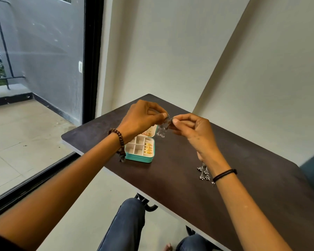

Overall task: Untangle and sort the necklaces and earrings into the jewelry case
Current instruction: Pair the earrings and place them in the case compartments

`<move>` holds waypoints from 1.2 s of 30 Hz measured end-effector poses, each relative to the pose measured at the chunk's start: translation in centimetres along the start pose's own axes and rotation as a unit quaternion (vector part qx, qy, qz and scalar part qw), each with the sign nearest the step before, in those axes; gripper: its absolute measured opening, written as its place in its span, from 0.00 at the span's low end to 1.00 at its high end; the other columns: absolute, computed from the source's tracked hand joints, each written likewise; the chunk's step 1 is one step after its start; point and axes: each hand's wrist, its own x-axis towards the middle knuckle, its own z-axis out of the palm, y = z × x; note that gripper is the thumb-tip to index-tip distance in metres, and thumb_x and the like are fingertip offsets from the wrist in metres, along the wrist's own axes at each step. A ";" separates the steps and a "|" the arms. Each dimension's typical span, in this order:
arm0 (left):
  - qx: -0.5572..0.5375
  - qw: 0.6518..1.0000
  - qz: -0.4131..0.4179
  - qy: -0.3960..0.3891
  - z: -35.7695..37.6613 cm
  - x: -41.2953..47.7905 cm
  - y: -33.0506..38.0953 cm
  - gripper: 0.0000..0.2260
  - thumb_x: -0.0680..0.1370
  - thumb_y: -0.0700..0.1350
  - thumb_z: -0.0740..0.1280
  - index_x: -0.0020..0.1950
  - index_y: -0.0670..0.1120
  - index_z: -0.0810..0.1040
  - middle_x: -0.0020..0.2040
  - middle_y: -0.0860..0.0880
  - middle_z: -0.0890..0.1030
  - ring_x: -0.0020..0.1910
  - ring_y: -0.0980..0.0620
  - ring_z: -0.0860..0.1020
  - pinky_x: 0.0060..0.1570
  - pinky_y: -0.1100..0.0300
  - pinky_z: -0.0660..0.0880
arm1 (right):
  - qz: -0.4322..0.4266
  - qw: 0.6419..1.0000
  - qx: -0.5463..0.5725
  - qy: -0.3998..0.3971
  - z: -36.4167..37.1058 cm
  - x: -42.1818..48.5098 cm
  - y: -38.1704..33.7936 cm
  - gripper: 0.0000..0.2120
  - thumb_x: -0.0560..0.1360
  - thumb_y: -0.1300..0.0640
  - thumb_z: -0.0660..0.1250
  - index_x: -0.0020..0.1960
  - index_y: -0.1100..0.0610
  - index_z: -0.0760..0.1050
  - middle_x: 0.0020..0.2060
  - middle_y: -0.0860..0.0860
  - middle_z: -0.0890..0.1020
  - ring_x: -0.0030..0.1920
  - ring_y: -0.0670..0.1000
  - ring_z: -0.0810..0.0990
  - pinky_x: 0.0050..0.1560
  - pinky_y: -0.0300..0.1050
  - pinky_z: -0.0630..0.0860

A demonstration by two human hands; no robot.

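Above the dark table, my left hand [141, 117] and my right hand [192, 129] both pinch a tangle of silver dangling earrings [163, 128] between thumb and fingertips. Its chains hang down in front of the open teal jewelry case [140, 157]. The case has cream compartments, and gold rings [148, 148] sit in its right-hand row. More gold pieces show in the raised lid, partly hidden by my left hand. Another silver earring piece with small bells [203, 172] lies on the table under my right wrist.
The dark brown table [179, 169] stands against a cream wall, with its near edge above my knees. A large window with a black frame fills the left side. A teal seat edge shows at far right.
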 end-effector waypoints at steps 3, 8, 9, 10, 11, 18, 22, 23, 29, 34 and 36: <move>0.028 1.000 -0.011 0.001 -1.4 -0.1 -1.4 0.07 0.77 0.49 0.72 0.52 0.49 0.83 0.42 0.51 0.87 0.43 0.57 0.85 0.52 0.52 0.82 | 0.005 1.000 -0.010 -0.010 2.3 0.6 0.9 0.02 0.78 0.61 0.72 0.50 0.58 0.82 0.43 0.54 0.88 0.47 0.52 0.88 0.53 0.51 0.84; 0.043 0.998 -0.028 0.030 -2.8 -0.5 -3.1 0.07 0.77 0.48 0.72 0.53 0.48 0.83 0.43 0.49 0.87 0.43 0.55 0.85 0.50 0.51 0.83 | 0.026 1.000 -0.008 -0.010 5.5 1.4 1.9 0.05 0.79 0.60 0.71 0.54 0.60 0.81 0.44 0.54 0.88 0.45 0.51 0.88 0.52 0.51 0.85; 0.035 0.998 -0.034 0.037 -3.0 -0.5 -3.3 0.07 0.77 0.48 0.72 0.53 0.47 0.83 0.43 0.49 0.87 0.43 0.54 0.86 0.50 0.50 0.83 | 0.030 1.000 -0.003 -0.009 6.1 1.6 2.0 0.05 0.79 0.60 0.71 0.54 0.59 0.80 0.44 0.54 0.88 0.45 0.51 0.88 0.51 0.51 0.85; 0.028 0.998 -0.040 0.043 -3.2 -0.5 -3.5 0.07 0.77 0.47 0.72 0.53 0.46 0.83 0.44 0.48 0.87 0.43 0.54 0.86 0.50 0.51 0.83 | 0.034 0.999 0.004 -0.009 6.6 1.7 2.1 0.04 0.79 0.60 0.71 0.53 0.58 0.80 0.45 0.54 0.88 0.44 0.51 0.88 0.51 0.51 0.85; 0.025 0.998 -0.043 0.049 -3.4 -0.6 -3.7 0.07 0.77 0.46 0.72 0.53 0.45 0.83 0.45 0.47 0.86 0.43 0.54 0.86 0.49 0.52 0.83 | 0.040 0.999 0.011 -0.010 7.0 1.9 2.1 0.03 0.79 0.60 0.71 0.53 0.58 0.80 0.45 0.54 0.88 0.44 0.51 0.88 0.51 0.50 0.85; 0.026 0.996 -0.052 0.074 -4.7 -0.6 -6.0 0.05 0.77 0.45 0.71 0.52 0.46 0.82 0.43 0.48 0.86 0.41 0.57 0.85 0.42 0.63 0.82 | 0.077 0.996 0.037 -0.019 9.7 2.5 3.4 0.02 0.79 0.59 0.71 0.52 0.56 0.81 0.44 0.54 0.88 0.45 0.51 0.88 0.51 0.53 0.85; 0.026 0.994 -0.069 0.077 -5.0 -0.7 -7.7 0.05 0.77 0.46 0.71 0.50 0.46 0.82 0.43 0.48 0.86 0.41 0.57 0.85 0.43 0.61 0.83 | 0.093 0.995 0.037 -0.023 10.6 2.3 4.4 0.04 0.79 0.59 0.71 0.53 0.57 0.81 0.46 0.53 0.88 0.45 0.49 0.88 0.49 0.48 0.85; 0.025 0.994 -0.074 0.077 -5.0 -0.8 -8.1 0.05 0.77 0.46 0.71 0.50 0.46 0.82 0.42 0.49 0.87 0.42 0.57 0.85 0.43 0.62 0.83 | 0.098 0.994 0.034 -0.025 10.8 2.2 4.7 0.04 0.79 0.59 0.71 0.54 0.57 0.81 0.46 0.53 0.88 0.45 0.49 0.88 0.48 0.47 0.85; 0.047 0.991 -0.092 0.079 -4.7 -1.5 -9.4 0.05 0.77 0.47 0.71 0.50 0.48 0.83 0.46 0.51 0.86 0.43 0.59 0.85 0.43 0.64 0.82 | 0.112 0.993 0.013 -0.039 11.0 2.0 5.7 0.06 0.79 0.58 0.71 0.55 0.57 0.81 0.49 0.53 0.88 0.45 0.48 0.88 0.49 0.47 0.85; 0.162 0.981 -0.082 0.072 -4.7 -1.5 -9.8 0.01 0.77 0.51 0.71 0.46 0.55 0.82 0.52 0.54 0.82 0.50 0.57 0.80 0.47 0.58 0.81 | 0.053 0.988 -0.137 -0.036 10.9 2.2 6.1 0.04 0.77 0.54 0.73 0.52 0.51 0.84 0.50 0.45 0.85 0.48 0.43 0.84 0.50 0.42 0.84; 0.187 0.976 -0.080 0.075 -4.6 -1.4 -10.2 0.02 0.77 0.50 0.72 0.46 0.53 0.84 0.55 0.53 0.81 0.58 0.52 0.77 0.52 0.50 0.80 | 0.050 0.983 -0.172 -0.048 11.0 2.1 6.2 0.03 0.77 0.53 0.73 0.50 0.48 0.84 0.53 0.44 0.84 0.48 0.41 0.81 0.46 0.37 0.82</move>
